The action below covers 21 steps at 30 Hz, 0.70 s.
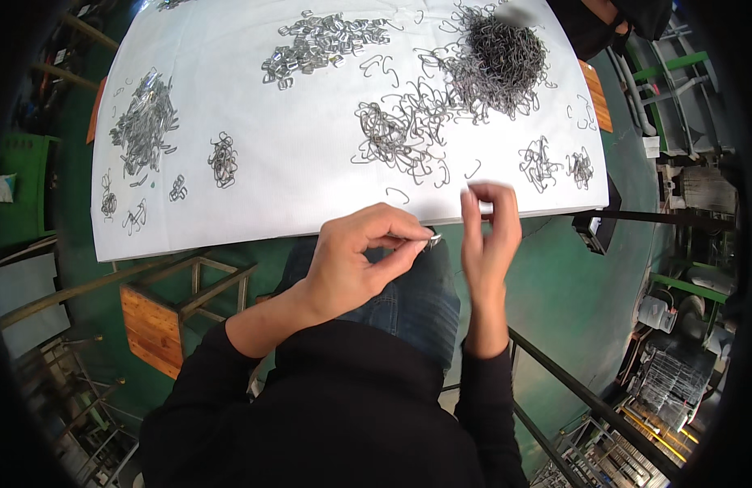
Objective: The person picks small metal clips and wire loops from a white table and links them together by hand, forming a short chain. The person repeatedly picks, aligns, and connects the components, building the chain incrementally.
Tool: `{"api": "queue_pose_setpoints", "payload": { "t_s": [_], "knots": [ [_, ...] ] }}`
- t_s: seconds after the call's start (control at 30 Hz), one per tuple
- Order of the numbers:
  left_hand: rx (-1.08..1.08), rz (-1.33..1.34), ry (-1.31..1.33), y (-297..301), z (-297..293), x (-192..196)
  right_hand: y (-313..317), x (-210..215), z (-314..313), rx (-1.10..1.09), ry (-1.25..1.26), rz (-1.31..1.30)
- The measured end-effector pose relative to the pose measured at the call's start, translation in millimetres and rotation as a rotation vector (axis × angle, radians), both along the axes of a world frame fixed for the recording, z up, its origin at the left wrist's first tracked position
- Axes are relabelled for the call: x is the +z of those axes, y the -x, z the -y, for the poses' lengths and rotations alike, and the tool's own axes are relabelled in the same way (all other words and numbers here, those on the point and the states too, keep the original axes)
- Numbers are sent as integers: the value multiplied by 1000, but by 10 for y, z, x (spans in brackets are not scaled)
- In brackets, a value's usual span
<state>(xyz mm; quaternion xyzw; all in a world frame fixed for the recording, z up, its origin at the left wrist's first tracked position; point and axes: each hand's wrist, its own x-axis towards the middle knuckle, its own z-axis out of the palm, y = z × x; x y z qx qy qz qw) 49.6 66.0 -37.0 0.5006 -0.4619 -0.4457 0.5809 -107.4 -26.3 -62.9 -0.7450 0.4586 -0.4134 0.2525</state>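
My left hand (355, 252) is closed just off the table's near edge, with thumb and forefinger pinching a small shiny metal clip (433, 240). Part of the clip is hidden by the fingertips. To its right, my right hand (491, 236) is raised with thumb and curled forefinger apart, its fingertips slightly blurred; I see nothing between them. A single bent wire hook (473, 169) lies just beyond the right fingertips. Another loose hook (398, 195) rests on the table beyond my left hand.
A white-covered table (286, 191) carries a tangle of wire hooks (400, 134), a darker hook heap (506, 61), metal clips (323, 45) and flat metal strips (144, 126). Smaller hook bunches (540, 164) lie right. A wooden stool (152, 329) stands left; another person's arm (608, 12) shows far right.
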Motion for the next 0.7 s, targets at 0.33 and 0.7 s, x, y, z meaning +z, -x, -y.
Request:
{"api": "queue_pose_setpoints", "payload": {
  "t_s": [0.33,0.7],
  "knots": [
    [-14,21,92,2,-42,-41,-1018,-521,1889,85,-189,-891],
    [21,34,73,-47,-34,-89,-302,15,856,133,-392,-6]
  ]
}}
